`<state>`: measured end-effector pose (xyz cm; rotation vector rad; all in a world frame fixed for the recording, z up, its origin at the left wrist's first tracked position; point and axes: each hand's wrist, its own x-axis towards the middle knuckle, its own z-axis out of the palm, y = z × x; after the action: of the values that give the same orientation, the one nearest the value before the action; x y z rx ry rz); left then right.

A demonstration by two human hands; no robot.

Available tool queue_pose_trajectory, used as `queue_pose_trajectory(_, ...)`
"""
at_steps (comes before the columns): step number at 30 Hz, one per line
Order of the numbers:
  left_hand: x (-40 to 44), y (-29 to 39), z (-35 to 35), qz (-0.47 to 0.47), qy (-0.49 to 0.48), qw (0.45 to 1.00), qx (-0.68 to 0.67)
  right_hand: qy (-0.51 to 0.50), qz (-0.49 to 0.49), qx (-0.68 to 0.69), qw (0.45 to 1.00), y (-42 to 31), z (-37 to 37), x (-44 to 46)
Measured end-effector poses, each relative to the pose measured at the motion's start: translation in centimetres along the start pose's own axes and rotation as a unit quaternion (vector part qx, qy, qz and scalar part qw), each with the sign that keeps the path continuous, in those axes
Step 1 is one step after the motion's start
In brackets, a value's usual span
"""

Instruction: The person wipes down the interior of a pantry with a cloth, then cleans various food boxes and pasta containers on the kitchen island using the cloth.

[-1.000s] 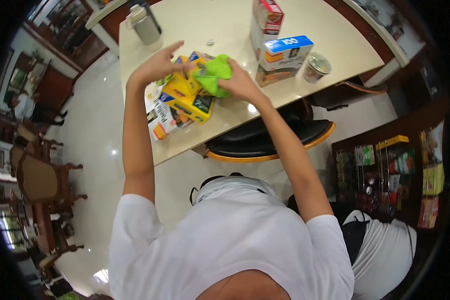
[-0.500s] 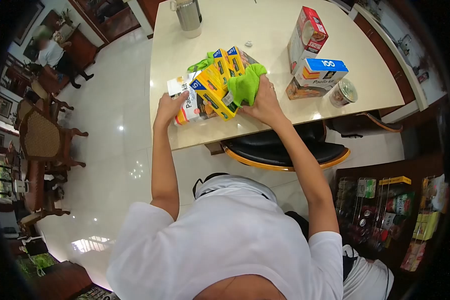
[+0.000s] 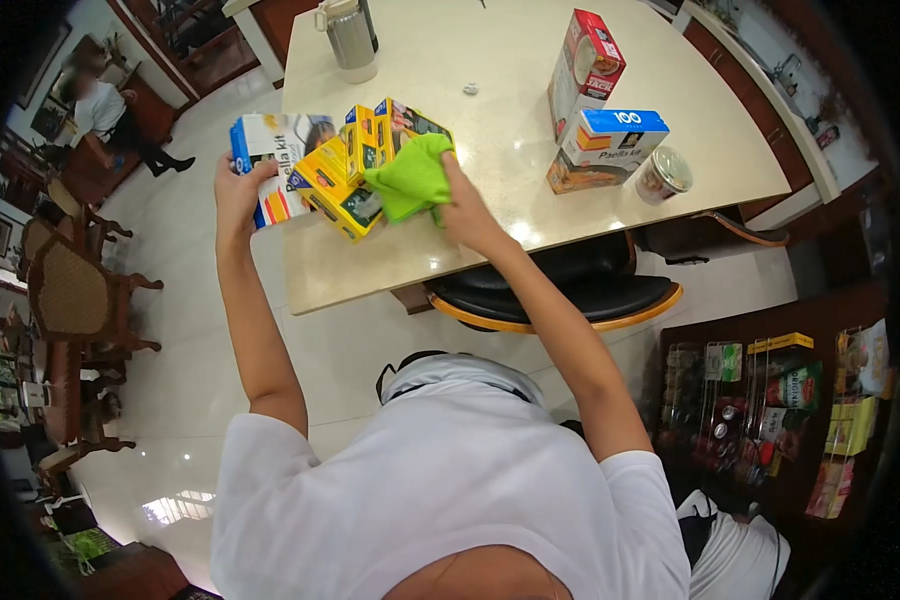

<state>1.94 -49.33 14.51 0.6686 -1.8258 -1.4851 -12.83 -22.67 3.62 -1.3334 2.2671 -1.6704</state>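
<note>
My left hand (image 3: 238,192) grips the left side of a white and blue paella kit box (image 3: 282,150), which sticks out past the table's left edge. Right beside that box, several yellow boxes (image 3: 332,185) sit together on the table; one is tilted against the paella kit box. My right hand (image 3: 467,212) is closed on a bright green cloth (image 3: 410,178), which lies against the right side of the yellow boxes. The cloth hides part of them and some of my right fingertips.
On the cream table (image 3: 510,190) stand a steel thermos (image 3: 350,45), a red box (image 3: 584,72), another paella kit box (image 3: 610,152) and a lidded can (image 3: 663,176). A black chair (image 3: 560,295) is tucked under the front edge. A person (image 3: 105,110) is at the far left.
The paella kit box has moved left with my left hand, over the table's edge, and its blue side now shows. The green cloth and my right hand have also shifted left across the yellow boxes.
</note>
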Motion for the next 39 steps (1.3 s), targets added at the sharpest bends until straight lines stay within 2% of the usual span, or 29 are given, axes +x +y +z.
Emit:
queue_pose_trajectory(1,0.3,-0.5,-0.3,0.033,0.035,0.999,0.005,-0.003,-0.001,-0.001,1.000,0.6,-0.7,0.1)
queue_pose_trajectory(2,0.4,-1.0,-0.5,0.032,0.037,0.999,0.004,0.050,0.041,0.033,0.997,1.4,-1.8,0.1)
queue_pose_trajectory(4,-0.2,-1.3,-0.2,0.104,0.159,0.982,0.002,0.155,0.124,0.097,0.975,3.2,-4.8,-0.3)
queue_pose_trajectory(5,-0.7,-1.0,0.0,0.121,0.190,0.974,0.017,0.180,0.137,0.045,0.973,4.4,-6.5,-0.6)
queue_pose_trajectory(6,-0.7,-1.2,-0.2,0.120,0.190,0.974,0.014,0.180,0.138,0.042,0.973,4.4,-8.0,-0.8)
queue_pose_trajectory(8,-0.3,-1.7,-0.9,0.174,0.260,0.949,0.048,0.226,0.205,0.062,0.950,3.6,-10.2,-1.0)
queue_pose_trajectory(9,-0.4,-1.4,-0.9,0.194,0.298,0.930,0.097,0.229,0.204,0.060,0.950,4.3,-10.7,-1.2)
queue_pose_trajectory(10,-0.6,-1.0,-0.7,0.196,0.296,0.930,0.095,0.208,0.192,0.018,0.959,5.0,-11.0,-1.3)
queue_pose_trajectory(11,-0.7,-0.4,-0.7,0.203,0.308,0.927,0.074,0.186,0.180,-0.025,0.965,5.6,-11.5,-1.4)
queue_pose_trajectory(14,-1.0,2.1,-0.3,0.234,0.331,0.913,0.035,0.142,0.187,-0.041,0.971,5.8,-13.1,-1.3)
queue_pose_trajectory(16,-0.6,2.9,-0.5,0.288,0.336,0.896,-0.027,0.157,0.195,-0.043,0.967,6.1,-13.7,-1.0)
queue_pose_trajectory(18,-0.6,3.3,-0.4,0.292,0.339,0.893,-0.048,0.163,0.197,-0.040,0.966,7.3,-14.4,-0.5)
queue_pose_trajectory(20,-0.6,3.3,-0.4,0.248,0.283,0.901,-0.214,0.187,0.195,-0.029,0.962,9.4,-15.0,0.2)
queue_pose_trajectory(22,-1.3,4.0,0.0,0.193,0.214,0.902,-0.320,0.179,0.181,0.072,0.964,5.6,-15.0,1.1)
queue_pose_trajectory(23,-1.5,3.8,0.4,0.172,0.173,0.903,-0.353,0.232,0.148,0.064,0.959,5.7,-14.6,2.0)
queue_pose_trajectory(25,-2.2,3.6,3.2,0.147,0.123,0.901,-0.388,0.224,0.095,0.063,0.968,-2.9,-12.7,3.1)
queue_pose_trajectory(26,-2.6,3.3,5.1,0.129,0.089,0.898,-0.411,0.235,0.022,-0.002,0.972,-5.2,-11.1,3.6)
queue_pose_trajectory(27,-2.7,2.8,7.3,0.103,0.071,0.903,-0.411,0.199,-0.018,0.017,0.980,-9.3,-9.2,3.8)
queue_pose_trajectory(28,-3.5,3.0,9.9,0.087,0.060,0.903,-0.417,0.177,-0.093,-0.121,0.972,-11.3,-6.9,3.9)
queue_pose_trajectory(30,-3.8,1.0,13.7,0.063,-0.014,0.909,-0.412,0.120,-0.197,-0.353,0.907,-15.4,-2.3,3.9)
queue_pose_trajectory(32,-6.7,3.1,15.4,-0.006,-0.088,0.846,-0.525,0.150,-0.189,-0.351,0.905,-13.6,-3.7,4.3)
queue_pose_trajectory(34,-8.0,3.7,16.2,0.057,-0.100,0.909,-0.401,0.173,-0.188,-0.351,0.901,-9.8,-6.9,5.8)
queue_pose_trajectory(35,-8.6,4.1,15.9,0.027,-0.155,0.913,-0.376,0.223,-0.091,-0.136,0.961,-7.0,-9.1,6.6)
queue_pose_trajectory(36,-9.3,3.2,16.2,0.027,-0.156,0.911,-0.381,0.261,0.008,0.088,0.961,-5.8,-10.5,7.2)
queue_pose_trajectory(37,-9.6,2.2,16.9,0.091,-0.146,0.937,-0.304,0.264,0.000,0.084,0.961,-7.5,-10.6,7.1)
queue_pose_trajectory(38,-9.3,1.6,17.7,0.161,-0.133,0.952,-0.225,0.278,-0.090,-0.109,0.950,-9.2,-10.3,6.5)
queue_pose_trajectory(39,-9.7,2.7,17.8,0.225,-0.161,0.945,-0.176,0.280,-0.168,-0.298,0.897,-11.7,-9.6,5.4)
